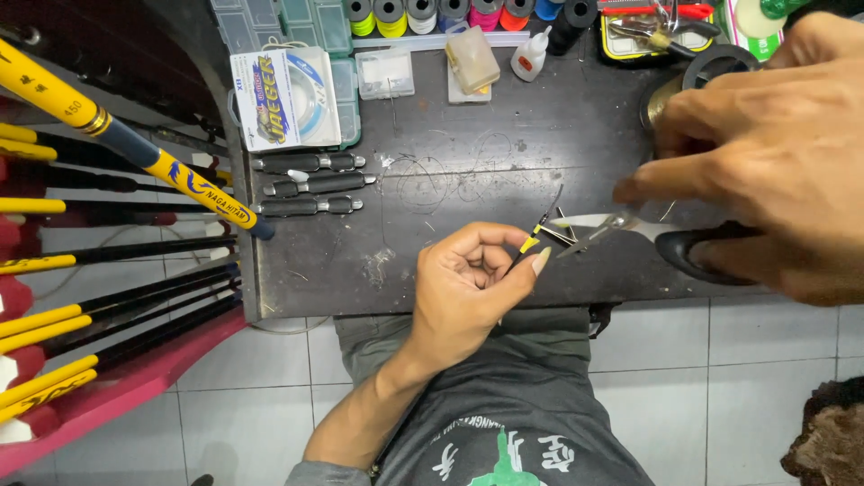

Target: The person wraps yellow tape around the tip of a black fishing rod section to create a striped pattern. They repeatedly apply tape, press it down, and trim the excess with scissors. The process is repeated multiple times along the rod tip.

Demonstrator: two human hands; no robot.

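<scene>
Left hand [468, 283] pinches a thin black-and-yellow fishing float [533, 236] between thumb and forefinger, gripped at its lower stem, tip slanting up over the dark worktable [468, 171]

Right hand [765, 153] grasps a pair of scissors [621, 225] by the black handle loops, blades parted and pointing at the float's upper end, just beside it

Float looks very light, slender, stiff but easily snapped; judged best held low on the stem near the yellow band, lightly, clear of the blades. Any line at its tip is too fine to make out

Loose curls of fishing line [432, 175] lie on the table behind. Three black rod handle sections [310, 184] rest side by side at the left edge, a boxed line spool [283, 94] above them. Thread spools [423, 13] stand along the far edge, a small glue bottle [531, 54] near them. Yellow-and-black fishing rods [99, 135] are racked at far left
</scene>
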